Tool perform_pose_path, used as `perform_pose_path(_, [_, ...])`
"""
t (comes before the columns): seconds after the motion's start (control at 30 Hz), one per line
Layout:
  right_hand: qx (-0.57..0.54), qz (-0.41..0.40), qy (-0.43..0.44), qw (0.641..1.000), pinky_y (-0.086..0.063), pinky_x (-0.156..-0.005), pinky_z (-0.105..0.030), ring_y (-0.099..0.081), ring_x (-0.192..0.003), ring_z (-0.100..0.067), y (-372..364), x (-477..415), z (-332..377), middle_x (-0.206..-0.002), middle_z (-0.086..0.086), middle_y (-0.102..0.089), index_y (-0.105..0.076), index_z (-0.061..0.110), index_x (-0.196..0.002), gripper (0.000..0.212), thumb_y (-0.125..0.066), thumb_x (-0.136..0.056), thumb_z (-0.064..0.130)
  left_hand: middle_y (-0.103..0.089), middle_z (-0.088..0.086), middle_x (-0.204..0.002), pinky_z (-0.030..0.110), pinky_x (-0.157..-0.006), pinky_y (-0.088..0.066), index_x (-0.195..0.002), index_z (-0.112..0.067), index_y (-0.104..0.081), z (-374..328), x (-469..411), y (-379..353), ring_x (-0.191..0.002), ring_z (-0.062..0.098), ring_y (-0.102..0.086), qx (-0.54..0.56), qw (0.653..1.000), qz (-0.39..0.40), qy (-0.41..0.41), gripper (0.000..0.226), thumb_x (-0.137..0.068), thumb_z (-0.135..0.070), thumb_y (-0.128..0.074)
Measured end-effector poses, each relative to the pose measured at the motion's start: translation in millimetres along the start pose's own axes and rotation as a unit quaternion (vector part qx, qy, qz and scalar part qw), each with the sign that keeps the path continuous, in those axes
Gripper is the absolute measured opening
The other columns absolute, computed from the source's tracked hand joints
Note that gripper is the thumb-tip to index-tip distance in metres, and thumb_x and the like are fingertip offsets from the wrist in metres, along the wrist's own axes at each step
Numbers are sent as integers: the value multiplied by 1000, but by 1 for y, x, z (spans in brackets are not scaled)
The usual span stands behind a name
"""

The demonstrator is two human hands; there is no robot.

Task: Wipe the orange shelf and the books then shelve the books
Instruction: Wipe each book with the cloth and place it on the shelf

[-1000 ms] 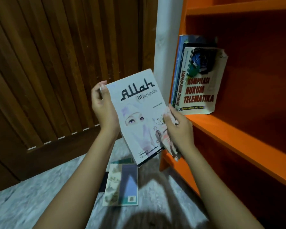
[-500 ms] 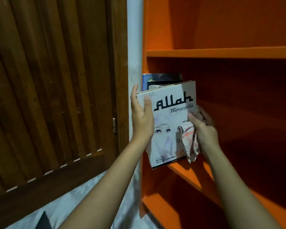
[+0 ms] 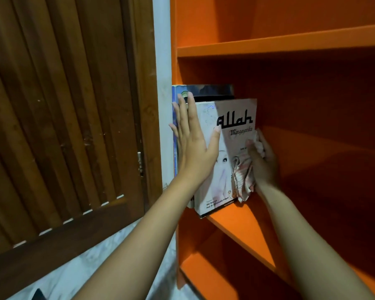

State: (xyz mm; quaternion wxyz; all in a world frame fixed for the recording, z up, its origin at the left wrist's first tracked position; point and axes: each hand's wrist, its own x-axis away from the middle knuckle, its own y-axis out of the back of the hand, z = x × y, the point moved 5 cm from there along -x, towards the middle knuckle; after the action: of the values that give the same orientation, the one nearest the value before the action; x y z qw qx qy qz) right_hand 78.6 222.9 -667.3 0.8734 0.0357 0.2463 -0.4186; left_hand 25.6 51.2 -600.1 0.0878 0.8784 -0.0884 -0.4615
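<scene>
A white book (image 3: 236, 148) with "Allah" in black letters stands upright at the left end of the orange shelf (image 3: 236, 215), beside a few other upright books (image 3: 204, 92). My left hand (image 3: 193, 146) lies flat with spread fingers against the spines of the books, thumb on the white book's cover. My right hand (image 3: 262, 161) is on the cover's right side, closed on a crumpled white and pink cloth (image 3: 244, 176) that hangs down against the cover.
A brown slatted wooden door (image 3: 63, 115) stands left of the shelf unit, with a white wall strip (image 3: 162, 61) between them. More orange boards lie above (image 3: 279, 44) and below (image 3: 214, 276). Pale marbled floor (image 3: 74, 269) shows at the bottom left.
The white book went from held in the air over the floor to standing on the shelf beside the other books. My left hand let go of its edge and now presses flat on the spines.
</scene>
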Motion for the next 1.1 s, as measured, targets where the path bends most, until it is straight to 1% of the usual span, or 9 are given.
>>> perform_pose_path(0.1, [-7, -30, 2, 1000, -50, -83, -12, -53, -117, -10, -1, 9, -1, -132, 9, -49, -41, 22, -140, 51, -57, -92, 20, 10, 5, -159, 32, -111, 19, -146, -22, 5, -1, 1, 0, -144, 16, 17, -3, 1000, 0, -12, 80, -93, -18, -54])
perform_pose_path(0.17, [-16, -38, 3, 999, -49, -79, -7, -52, -114, -8, -2, 17, -3, -128, 9, -49, -41, 19, -140, 51, -57, -91, 16, 7, 5, -159, 34, -112, 16, -146, -22, 4, -1, 2, 2, -145, 18, 14, -3, 1000, 1, -15, 79, -92, -19, -55])
perform_pose_path(0.3, [3, -42, 10, 999, -47, -81, -6, -52, -116, -10, 3, 24, -10, -130, 3, -49, -45, 20, -136, 51, -62, -88, 18, 1, 4, -159, 39, -117, 8, -149, -19, -3, -2, 3, 9, -146, 18, 7, -18, 1000, 10, -15, 78, -92, -23, -56])
perform_pose_path(0.43, [39, -44, 18, 998, -47, -91, -22, -52, -120, -18, 9, 24, -8, -134, -8, -50, -49, 34, -130, 48, -65, -85, 30, -3, 4, -159, 50, -118, -8, -149, -19, -5, -4, 3, 15, -147, 17, 1, -26, 999, 30, -19, 77, -92, -23, -56])
perform_pose_path(0.57, [52, -51, 6, 997, -47, -82, -10, -52, -118, -16, 14, 25, 6, -135, -6, -48, -52, 27, -130, 45, -64, -87, 21, -9, 3, -158, 46, -119, -13, -149, -17, -11, -9, 2, 22, -146, 16, -5, -26, 999, 47, -3, 73, -92, -20, -56])
perform_pose_path(0.7, [72, -52, 21, 996, -42, -83, -10, -52, -117, -13, 15, 28, 28, -135, -4, -50, -53, 22, -131, 43, -62, -89, 19, -12, 2, -158, 41, -119, -15, -149, -17, -15, -14, 1, 29, -146, 15, -7, -19, 998, 64, 21, 70, -92, -18, -56])
perform_pose_path(0.83, [84, -41, 22, 995, -46, -77, -6, -57, -109, -14, 12, 33, 55, -126, -6, -55, -59, 19, -124, 36, -63, -89, 16, -14, 1, -157, 38, -118, -18, -148, -17, -18, -20, 0, 36, -145, 15, -12, -20, 995, 91, 44, 66, -93, -17, -54])
perform_pose_path(1.0, [104, -14, 56, 993, -48, -86, -22, -59, -107, -10, -7, 56, 92, -119, 2, -64, -64, 33, -112, 27, -65, -86, 32, -31, 1, -147, 44, -106, -40, -140, -19, -34, -24, -1, 60, -134, 15, -33, -29, 994, 97, 49, 51, -92, -23, -53])
perform_pose_path(1.1, [168, 0, 104, 980, -44, -85, -20, -56, -107, -9, -28, 77, 111, -112, 6, -64, -68, 28, -111, 26, -65, -85, 34, -43, -2, -135, 35, -95, -49, -133, -19, -42, -20, 10, 83, -120, 7, -44, -54, 991, 109, 56, 42, -94, -29, -52])
